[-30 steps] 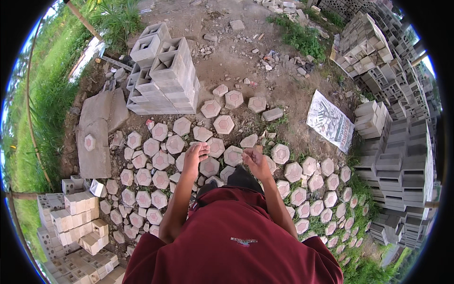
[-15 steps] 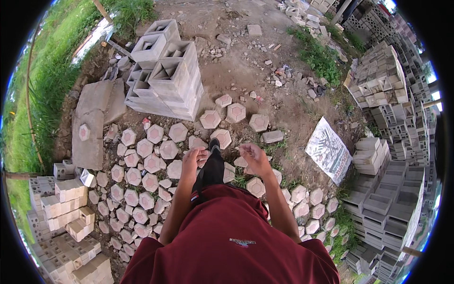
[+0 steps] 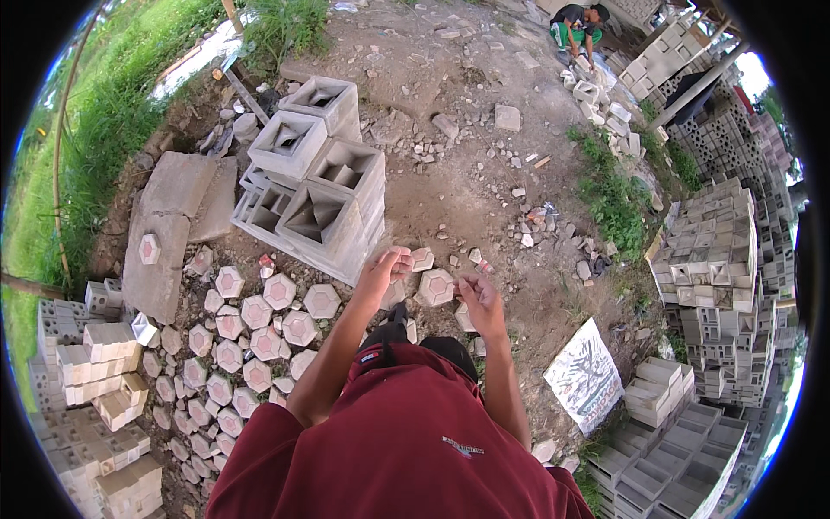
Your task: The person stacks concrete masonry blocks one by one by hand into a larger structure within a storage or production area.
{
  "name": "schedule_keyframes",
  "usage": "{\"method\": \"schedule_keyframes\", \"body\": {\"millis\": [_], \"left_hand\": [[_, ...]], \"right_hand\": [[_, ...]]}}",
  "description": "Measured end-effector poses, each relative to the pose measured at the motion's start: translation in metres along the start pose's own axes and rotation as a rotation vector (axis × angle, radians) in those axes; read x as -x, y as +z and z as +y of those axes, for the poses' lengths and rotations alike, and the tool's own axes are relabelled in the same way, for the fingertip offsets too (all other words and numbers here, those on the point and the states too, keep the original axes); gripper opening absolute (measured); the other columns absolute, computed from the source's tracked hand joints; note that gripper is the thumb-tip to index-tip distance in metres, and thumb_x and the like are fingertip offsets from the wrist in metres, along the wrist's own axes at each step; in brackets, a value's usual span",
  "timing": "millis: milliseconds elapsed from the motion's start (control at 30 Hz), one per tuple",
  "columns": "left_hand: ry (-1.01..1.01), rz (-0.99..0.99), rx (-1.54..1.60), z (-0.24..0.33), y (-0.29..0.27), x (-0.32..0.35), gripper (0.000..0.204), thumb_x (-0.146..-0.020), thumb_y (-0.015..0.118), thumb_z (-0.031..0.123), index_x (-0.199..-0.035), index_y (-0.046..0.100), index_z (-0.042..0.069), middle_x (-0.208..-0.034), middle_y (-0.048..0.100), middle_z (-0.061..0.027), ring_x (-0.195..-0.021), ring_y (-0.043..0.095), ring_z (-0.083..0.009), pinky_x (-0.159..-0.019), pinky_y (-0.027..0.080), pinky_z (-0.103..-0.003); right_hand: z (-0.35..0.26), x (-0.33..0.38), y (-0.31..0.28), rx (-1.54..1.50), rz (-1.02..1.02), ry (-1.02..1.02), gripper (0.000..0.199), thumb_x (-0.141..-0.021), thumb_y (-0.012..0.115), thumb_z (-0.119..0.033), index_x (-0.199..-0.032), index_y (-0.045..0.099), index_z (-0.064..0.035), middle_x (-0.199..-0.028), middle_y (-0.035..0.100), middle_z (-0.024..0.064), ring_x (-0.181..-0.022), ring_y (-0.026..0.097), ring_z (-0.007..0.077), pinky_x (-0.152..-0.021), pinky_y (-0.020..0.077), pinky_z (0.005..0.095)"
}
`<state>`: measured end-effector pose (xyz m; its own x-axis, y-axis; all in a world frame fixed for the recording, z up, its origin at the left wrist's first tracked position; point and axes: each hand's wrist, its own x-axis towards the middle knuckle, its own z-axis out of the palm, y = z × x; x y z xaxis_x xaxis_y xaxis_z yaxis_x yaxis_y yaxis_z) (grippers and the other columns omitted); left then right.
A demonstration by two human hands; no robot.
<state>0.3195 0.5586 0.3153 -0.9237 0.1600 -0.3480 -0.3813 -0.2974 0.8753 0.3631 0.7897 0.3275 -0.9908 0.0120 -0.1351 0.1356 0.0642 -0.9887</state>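
My left hand point(image 3: 386, 270) is held out over the ground near the corner of a stack of hollow grey concrete blocks point(image 3: 370, 195). Its fingers are loosely curled and slightly apart, with nothing visible in them. Across from it, my right hand point(image 3: 481, 304) hangs in the air, half curled and also bearing nothing that I can see. Between the two hands a hexagonal paver point(image 3: 437, 287) with a pinkish centre lies on the dirt. One foot shows below my left hand.
Several hexagonal pavers point(image 3: 257, 312) cover the ground at left. A cracked concrete slab point(image 3: 156, 259) lies beyond them. Block stacks stand at lower left point(image 3: 99, 346) and right point(image 3: 709, 259). A printed white sheet point(image 3: 585, 376) lies at right. Another person point(image 3: 575, 33) crouches by blocks at the far right.
I have moved forward, so the block stack and pavers now sit closer to my hands. Both hands stay raised in front. A crouching person has come into view at the top right.
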Motion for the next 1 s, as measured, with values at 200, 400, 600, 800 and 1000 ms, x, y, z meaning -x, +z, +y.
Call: {"method": "schedule_keyframes", "body": {"millis": [200,400,600,800,1000], "left_hand": [[-0.025,0.120,0.049,0.011,-0.010,-0.073,0.037,-0.095,0.046,0.034,-0.110,0.059,0.002,-0.101,0.065,-0.0098,-0.090,0.062,-0.0174,-0.081,0.047,-0.031],[-0.060,0.300,0.113,-0.004,-0.010,-0.137,0.034,-0.096,0.046,0.033,-0.106,0.059,0.003,-0.096,0.063,-0.0065,-0.090,0.060,-0.0164,-0.079,0.047,-0.031],[0.026,0.380,0.046,0.007,0.025,-0.244,0.032,-0.097,0.045,0.032,-0.104,0.060,0.005,-0.095,0.062,-0.0042,-0.087,0.059,-0.0146,-0.078,0.047,-0.030],[0.123,0.383,0.114,0.057,0.094,-0.321,0.031,-0.097,0.045,0.032,-0.104,0.060,0.006,-0.096,0.063,-0.0032,-0.088,0.058,-0.0128,-0.079,0.044,-0.029],[0.066,0.473,0.172,0.068,0.092,-0.382,0.033,-0.097,0.043,0.034,-0.104,0.060,0.007,-0.098,0.062,-0.0033,-0.093,0.057,-0.0143,-0.082,0.043,-0.030]], "right_hand": [[0.000,-0.091,-0.014,0.003,-0.067,0.113,0.032,-0.095,0.056,-0.024,-0.113,0.056,0.0027,-0.098,0.066,0.0080,-0.089,0.063,0.0138,-0.076,0.0508,0.0262],[-0.004,-0.198,-0.046,0.018,-0.170,0.153,0.032,-0.095,0.056,-0.023,-0.115,0.056,0.0015,-0.100,0.066,0.0079,-0.090,0.063,0.0138,-0.076,0.0499,0.0261],[-0.032,-0.313,-0.078,-0.059,-0.338,0.049,0.032,-0.094,0.056,-0.020,-0.115,0.054,0.0042,-0.101,0.065,0.0084,-0.091,0.061,0.0124,-0.079,0.0482,0.0250],[-0.056,-0.422,-0.101,0.012,-0.440,0.029,0.028,-0.095,0.055,-0.016,-0.113,0.055,0.0039,-0.102,0.065,0.0092,-0.091,0.061,0.0126,-0.080,0.0480,0.0254],[-0.059,-0.497,-0.102,-0.023,-0.479,0.110,0.027,-0.094,0.055,-0.014,-0.114,0.055,0.0036,-0.101,0.065,0.0094,-0.090,0.061,0.0123,-0.078,0.0478,0.0240]]}}
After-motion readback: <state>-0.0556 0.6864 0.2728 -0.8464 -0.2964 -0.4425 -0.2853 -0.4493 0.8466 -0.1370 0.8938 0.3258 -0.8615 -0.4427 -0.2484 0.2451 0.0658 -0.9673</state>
